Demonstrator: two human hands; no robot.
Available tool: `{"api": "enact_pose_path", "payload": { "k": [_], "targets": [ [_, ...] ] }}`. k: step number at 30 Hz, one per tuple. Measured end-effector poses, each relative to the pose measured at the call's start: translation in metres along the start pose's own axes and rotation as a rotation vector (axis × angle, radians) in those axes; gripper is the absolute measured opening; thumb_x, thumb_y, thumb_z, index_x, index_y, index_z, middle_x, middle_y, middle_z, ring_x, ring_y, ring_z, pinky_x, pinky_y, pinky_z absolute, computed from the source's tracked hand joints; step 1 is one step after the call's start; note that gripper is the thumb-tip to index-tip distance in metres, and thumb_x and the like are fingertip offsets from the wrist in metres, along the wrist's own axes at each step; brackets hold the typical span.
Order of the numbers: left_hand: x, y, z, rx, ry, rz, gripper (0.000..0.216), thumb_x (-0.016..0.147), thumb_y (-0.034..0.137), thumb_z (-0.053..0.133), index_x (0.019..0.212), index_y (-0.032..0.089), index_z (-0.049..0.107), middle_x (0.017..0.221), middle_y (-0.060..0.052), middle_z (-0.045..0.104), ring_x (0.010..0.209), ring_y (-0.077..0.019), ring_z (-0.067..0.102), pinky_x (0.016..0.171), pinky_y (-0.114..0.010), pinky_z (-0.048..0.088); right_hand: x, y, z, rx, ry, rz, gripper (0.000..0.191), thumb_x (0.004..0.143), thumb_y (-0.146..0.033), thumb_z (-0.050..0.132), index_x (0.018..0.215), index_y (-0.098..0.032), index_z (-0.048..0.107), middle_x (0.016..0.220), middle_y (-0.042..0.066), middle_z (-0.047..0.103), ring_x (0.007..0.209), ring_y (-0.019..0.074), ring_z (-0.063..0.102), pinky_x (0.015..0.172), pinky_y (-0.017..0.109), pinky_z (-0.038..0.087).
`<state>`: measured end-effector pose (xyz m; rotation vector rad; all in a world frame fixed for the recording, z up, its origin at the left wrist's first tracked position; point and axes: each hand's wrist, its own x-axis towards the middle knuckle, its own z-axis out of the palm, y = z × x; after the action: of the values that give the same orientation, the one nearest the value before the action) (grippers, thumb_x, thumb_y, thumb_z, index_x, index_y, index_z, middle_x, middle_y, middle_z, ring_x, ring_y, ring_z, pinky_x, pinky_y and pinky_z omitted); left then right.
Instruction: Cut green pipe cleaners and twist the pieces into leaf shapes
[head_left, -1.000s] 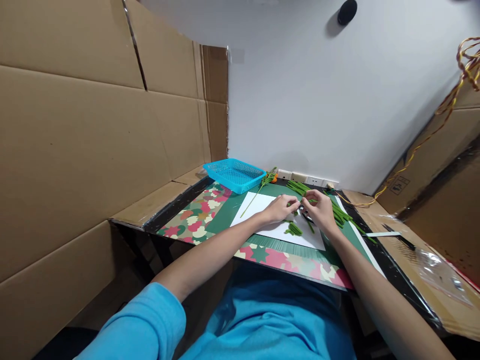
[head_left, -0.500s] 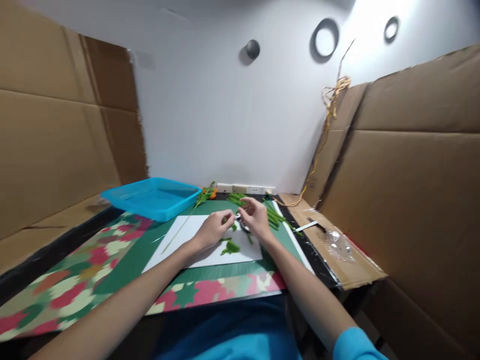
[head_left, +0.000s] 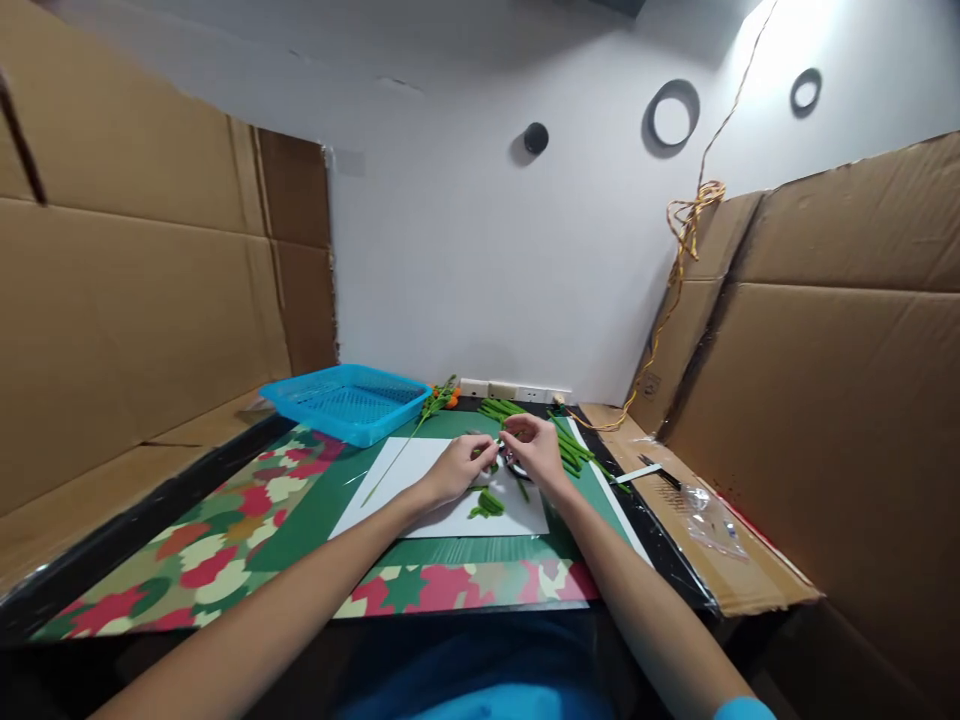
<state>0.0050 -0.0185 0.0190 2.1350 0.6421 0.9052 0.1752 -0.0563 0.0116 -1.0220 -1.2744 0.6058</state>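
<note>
My left hand (head_left: 459, 470) rests over the white sheet (head_left: 397, 500), its thumb and forefinger pinched on a green pipe cleaner (head_left: 492, 464) that shows only in small part. Close against it, my right hand (head_left: 538, 452) is pinched at the same spot, fingertips almost meeting the left ones. Below them lies a looped green pipe-cleaner leaf (head_left: 489, 503). Under the right hand, part of a dark-rimmed object (head_left: 517, 470) shows, perhaps scissors; most of it is hidden. Loose green pipe cleaners (head_left: 574, 452) lie behind and right of that hand.
A blue plastic basket (head_left: 360, 435) stands at the back left. Beside it lies a long-stemmed orange flower (head_left: 452, 397). A power strip (head_left: 517, 392) runs along the wall. To the right are a white strip (head_left: 637, 473) and a clear plastic bag (head_left: 712, 525). Cardboard walls (head_left: 847, 400) flank the table.
The camera view has shifted, so the whole scene sits further right and slightly lower. Both hands keep pinching close together; the fingertips are now nearer each other.
</note>
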Motion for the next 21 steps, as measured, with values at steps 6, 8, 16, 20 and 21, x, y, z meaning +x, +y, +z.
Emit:
{"api": "enact_pose_path", "payload": {
  "k": [6, 8, 16, 20, 21],
  "targets": [
    [-0.001, -0.005, 0.012, -0.156, -0.079, -0.084, 0.039, 0.089, 0.051, 0.056, 0.069, 0.017, 0.055, 0.056, 0.002, 0.05, 0.044, -0.0091, 0.042, 0.044, -0.022, 0.031, -0.004, 0.0, -0.008, -0.09, -0.042, -0.03, 0.024, 0.071, -0.031, 0.068, 0.089, -0.017, 0.074, 0.073, 0.002, 0.071, 0.047, 0.0122, 0.057, 0.041, 0.023, 0.045],
    [0.001, -0.006, 0.014, -0.191, -0.078, -0.101, 0.041, 0.088, 0.053, 0.059, 0.068, 0.017, 0.054, 0.052, 0.004, 0.047, 0.041, -0.0078, 0.04, 0.043, -0.022, 0.03, -0.004, 0.0, -0.01, -0.117, -0.035, -0.018, 0.024, 0.07, -0.029, 0.065, 0.088, -0.017, 0.075, 0.071, 0.002, 0.07, 0.047, 0.0122, 0.056, 0.041, 0.023, 0.044],
    [0.006, -0.008, 0.012, -0.39, -0.019, -0.206, 0.044, 0.084, 0.058, 0.067, 0.075, 0.016, 0.056, 0.056, 0.004, 0.051, 0.039, -0.0053, 0.04, 0.038, -0.019, 0.027, -0.002, 0.0, -0.017, -0.035, -0.127, 0.047, 0.024, 0.07, -0.033, 0.071, 0.085, -0.016, 0.077, 0.059, 0.001, 0.065, 0.045, 0.0126, 0.054, 0.042, 0.024, 0.045],
    [0.006, -0.003, 0.008, -0.437, 0.011, -0.205, 0.046, 0.082, 0.059, 0.07, 0.079, 0.015, 0.058, 0.061, 0.003, 0.055, 0.041, -0.0055, 0.046, 0.038, -0.018, 0.031, -0.004, -0.006, -0.017, 0.025, -0.181, 0.07, 0.027, 0.072, -0.038, 0.074, 0.086, -0.016, 0.079, 0.052, -0.001, 0.061, 0.041, 0.0115, 0.05, 0.042, 0.024, 0.043],
    [0.006, -0.001, 0.007, -0.435, 0.01, -0.203, 0.047, 0.081, 0.06, 0.07, 0.079, 0.015, 0.058, 0.063, 0.002, 0.056, 0.041, -0.0054, 0.046, 0.038, -0.018, 0.032, -0.004, -0.008, -0.016, 0.03, -0.189, 0.071, 0.027, 0.072, -0.039, 0.075, 0.087, -0.016, 0.08, 0.051, -0.001, 0.061, 0.04, 0.0114, 0.05, 0.043, 0.024, 0.042]
  ]
}}
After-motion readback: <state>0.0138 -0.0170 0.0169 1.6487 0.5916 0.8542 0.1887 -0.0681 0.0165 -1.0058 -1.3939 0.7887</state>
